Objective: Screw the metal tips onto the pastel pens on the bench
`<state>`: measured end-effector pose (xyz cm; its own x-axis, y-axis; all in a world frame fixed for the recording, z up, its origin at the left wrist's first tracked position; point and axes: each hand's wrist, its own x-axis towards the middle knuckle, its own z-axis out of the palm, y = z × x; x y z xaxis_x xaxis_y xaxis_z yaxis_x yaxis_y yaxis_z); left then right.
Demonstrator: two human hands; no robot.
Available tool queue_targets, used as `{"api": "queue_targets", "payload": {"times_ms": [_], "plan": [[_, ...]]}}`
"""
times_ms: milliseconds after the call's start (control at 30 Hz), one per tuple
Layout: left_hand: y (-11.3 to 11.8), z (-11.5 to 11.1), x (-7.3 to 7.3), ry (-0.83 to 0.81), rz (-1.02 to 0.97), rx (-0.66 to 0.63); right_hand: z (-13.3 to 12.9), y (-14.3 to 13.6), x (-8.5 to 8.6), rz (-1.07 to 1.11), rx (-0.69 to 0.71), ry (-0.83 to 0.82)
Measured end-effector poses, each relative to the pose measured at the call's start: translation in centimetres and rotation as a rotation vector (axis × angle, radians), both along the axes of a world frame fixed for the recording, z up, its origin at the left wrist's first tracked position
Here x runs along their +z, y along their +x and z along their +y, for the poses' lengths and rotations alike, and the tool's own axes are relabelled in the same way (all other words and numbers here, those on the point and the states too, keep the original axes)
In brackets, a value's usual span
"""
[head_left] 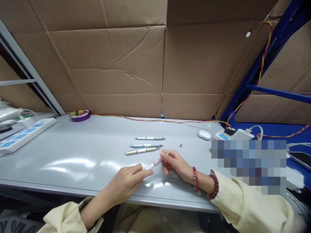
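A pink and white pen (153, 164) is held between my two hands, a little above the table's front part. My left hand (128, 181) grips its white end, which is partly hidden by the fingers. At the other end, the thumb and fingers of my right hand (174, 162) pinch the pink tip. Just beyond lie three pens side by side: a white and grey pen (150, 138), a white and blue pen (146, 146) and a cream pen (141, 151). Right of them is a tiny grey piece (180, 145), too small to name.
On the grey table (60, 142) stand a purple round tape roll (80, 116) at the back left and a white earbud case (204, 135) at right. Power strips (29, 134) flank both sides. A twisted cable (145, 119) runs along the cardboard wall (116, 64). One area at right is pixelated.
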<state>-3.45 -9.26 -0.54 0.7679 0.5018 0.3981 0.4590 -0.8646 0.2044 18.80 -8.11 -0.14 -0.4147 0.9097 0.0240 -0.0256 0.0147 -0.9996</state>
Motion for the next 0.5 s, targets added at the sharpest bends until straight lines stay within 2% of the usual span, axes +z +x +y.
{"api": "queue_targets", "payload": {"times_ms": [100,233,300,500], "plan": [[-0.15,-0.1,0.37,0.024,0.019,-0.121,-0.11,-0.16,-0.42,0.012,0.04,0.035],[-0.49,-0.15,0.0,0.087,-0.167,-0.222,-0.18,-0.4,-0.83,0.013,0.116,-0.008],[-0.52,-0.19,-0.28,0.106,-0.218,-0.237,-0.17,-0.44,-0.81,0.008,0.134,-0.016],[-0.21,-0.37,-0.17,0.11,-0.179,-0.208,-0.01,-0.22,-0.61,0.018,0.109,0.007]]}}
